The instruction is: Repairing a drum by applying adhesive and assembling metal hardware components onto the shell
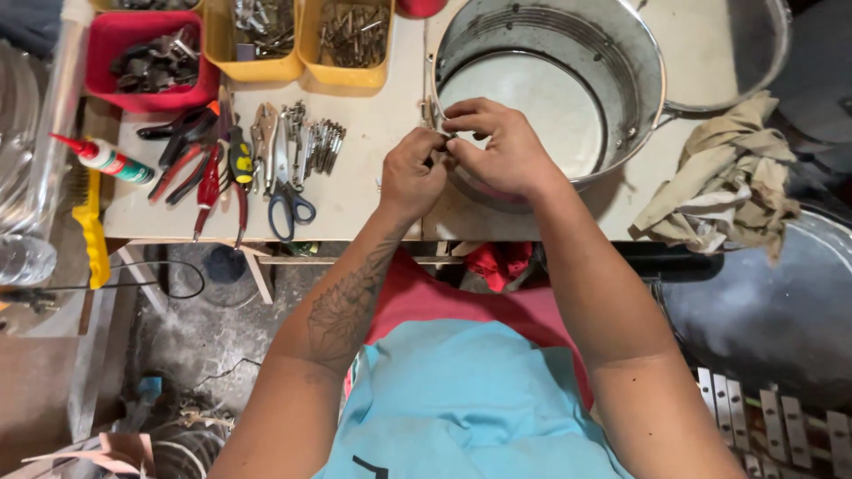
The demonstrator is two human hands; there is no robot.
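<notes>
A person is sitting at a workbench (373, 160), leaning over a big steel pot (550, 89) that is standing at the near edge, with a second metal vessel (754, 53) just behind it to the right. Both hands are meeting at the pot's near rim. The right hand (501, 151) is curling over the rim, fingers bent and pinching something small there. The left hand (410, 173) is closing its fingertips against the same spot from outside; what lies between them is too small to tell.

As a judgement, the step in hand is fitting or fastening a small part at the rim, near the side lug. The next move is calling for a steady pinch and fine alignment, the pot kept from sliding.

A crumpled rag (728, 182) is lying right of the pot. Left of the hands, three trays are showing fully: one red (151, 62) and two yellow (342, 44), each holding small metal parts. Below them a row of hand tools is lying: one pair of scissors (288, 208), several red-handled pliers (209, 182), one glue bottle (106, 160). The exact plier count is unclear.
</notes>
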